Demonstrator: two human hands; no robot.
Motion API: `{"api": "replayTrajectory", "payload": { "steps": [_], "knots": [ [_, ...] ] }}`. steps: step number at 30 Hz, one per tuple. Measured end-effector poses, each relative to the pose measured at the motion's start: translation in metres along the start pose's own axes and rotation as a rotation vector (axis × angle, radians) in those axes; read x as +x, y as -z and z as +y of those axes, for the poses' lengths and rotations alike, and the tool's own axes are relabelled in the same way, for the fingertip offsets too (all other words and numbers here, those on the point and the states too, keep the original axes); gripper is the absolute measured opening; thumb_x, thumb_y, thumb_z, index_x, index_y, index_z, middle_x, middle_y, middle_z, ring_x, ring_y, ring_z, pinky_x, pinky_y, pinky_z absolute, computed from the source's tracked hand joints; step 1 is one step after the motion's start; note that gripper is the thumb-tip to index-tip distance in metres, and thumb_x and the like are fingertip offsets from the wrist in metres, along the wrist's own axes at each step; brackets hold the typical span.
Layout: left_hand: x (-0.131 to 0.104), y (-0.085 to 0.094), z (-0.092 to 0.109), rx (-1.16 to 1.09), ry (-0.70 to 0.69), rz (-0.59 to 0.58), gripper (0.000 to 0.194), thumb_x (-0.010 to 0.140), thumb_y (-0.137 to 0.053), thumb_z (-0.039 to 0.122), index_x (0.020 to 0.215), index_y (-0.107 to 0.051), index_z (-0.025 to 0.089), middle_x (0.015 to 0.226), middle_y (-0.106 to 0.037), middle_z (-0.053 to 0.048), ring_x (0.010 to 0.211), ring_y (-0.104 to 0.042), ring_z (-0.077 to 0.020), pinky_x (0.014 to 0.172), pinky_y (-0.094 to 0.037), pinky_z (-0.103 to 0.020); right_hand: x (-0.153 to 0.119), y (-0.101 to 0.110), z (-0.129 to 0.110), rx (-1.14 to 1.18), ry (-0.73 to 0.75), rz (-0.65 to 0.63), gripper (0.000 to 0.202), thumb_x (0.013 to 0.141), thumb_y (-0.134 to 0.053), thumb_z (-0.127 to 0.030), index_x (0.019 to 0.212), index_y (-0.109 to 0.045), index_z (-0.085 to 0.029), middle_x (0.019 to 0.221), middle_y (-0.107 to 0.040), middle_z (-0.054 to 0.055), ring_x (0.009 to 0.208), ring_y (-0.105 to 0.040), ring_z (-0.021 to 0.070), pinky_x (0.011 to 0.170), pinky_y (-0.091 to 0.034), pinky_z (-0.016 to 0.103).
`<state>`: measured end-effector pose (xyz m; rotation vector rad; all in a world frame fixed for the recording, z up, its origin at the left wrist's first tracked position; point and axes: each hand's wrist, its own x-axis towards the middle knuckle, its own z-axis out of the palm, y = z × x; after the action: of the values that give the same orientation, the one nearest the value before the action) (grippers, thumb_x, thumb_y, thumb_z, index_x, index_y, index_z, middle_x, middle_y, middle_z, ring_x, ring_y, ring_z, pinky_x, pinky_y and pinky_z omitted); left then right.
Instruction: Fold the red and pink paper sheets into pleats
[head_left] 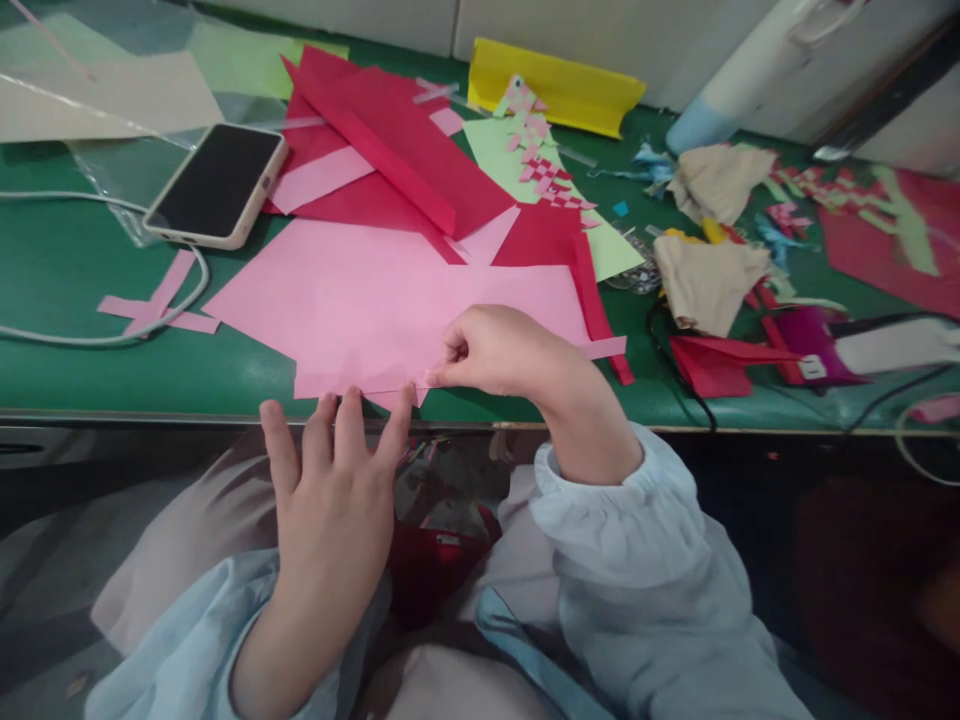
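Observation:
A large pink paper sheet lies near the front edge of the green table. My left hand has its fingers spread, with fingertips resting at the sheet's lower edge. My right hand is curled, thumb and fingers closed at the same edge, just right of the left fingertips. What it pinches is too small to make out. A small pink piece sticks out below the edge between the hands. Red paper sheets lie behind the pink one.
A phone with a white cable lies at the left, near crossed pink strips. Woven paper pieces, a folded yellow sheet, beige cloth pieces and a purple item are behind and right.

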<state>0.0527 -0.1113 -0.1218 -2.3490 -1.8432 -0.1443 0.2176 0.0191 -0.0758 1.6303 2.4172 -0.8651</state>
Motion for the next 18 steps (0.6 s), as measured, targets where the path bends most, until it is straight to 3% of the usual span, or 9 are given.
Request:
{"api": "replayTrajectory", "payload": {
  "steps": [9, 13, 18],
  "knots": [
    [0.003, 0.003, 0.007, -0.017, 0.001, 0.021, 0.060, 0.086, -0.054, 0.010, 0.142, -0.048, 0.032, 0.132, -0.054, -0.015, 0.127, -0.050, -0.0361, 0.111, -0.018, -0.074, -0.003, -0.003, -0.005, -0.085, -0.018, 0.065, 0.027, 0.079, -0.069, -0.041, 0.075, -0.067, -0.014, 0.068, -0.061, 0.004, 0.061, -0.045, 0.0130, 0.057, -0.027, 0.028],
    [0.001, 0.001, 0.008, -0.058, 0.044, 0.050, 0.061, 0.087, -0.053, 0.011, 0.142, -0.047, 0.035, 0.136, -0.052, -0.014, 0.132, -0.045, -0.0363, 0.112, -0.013, -0.074, -0.011, 0.006, 0.006, -0.061, -0.014, 0.007, 0.034, 0.080, -0.067, -0.045, 0.064, -0.063, -0.015, 0.057, -0.052, 0.001, 0.056, -0.039, 0.0112, 0.056, -0.024, 0.029],
    [0.001, -0.003, 0.011, -0.094, -0.009, 0.056, 0.056, 0.089, -0.050, 0.015, 0.144, -0.046, 0.023, 0.141, -0.051, -0.016, 0.141, -0.033, -0.0399, 0.116, -0.010, -0.069, -0.019, 0.014, 0.030, -0.001, -0.036, -0.033, 0.030, 0.078, -0.067, -0.034, 0.057, -0.056, -0.016, 0.051, -0.037, -0.005, 0.053, -0.030, 0.0087, 0.055, -0.019, 0.029]
  ]
}}
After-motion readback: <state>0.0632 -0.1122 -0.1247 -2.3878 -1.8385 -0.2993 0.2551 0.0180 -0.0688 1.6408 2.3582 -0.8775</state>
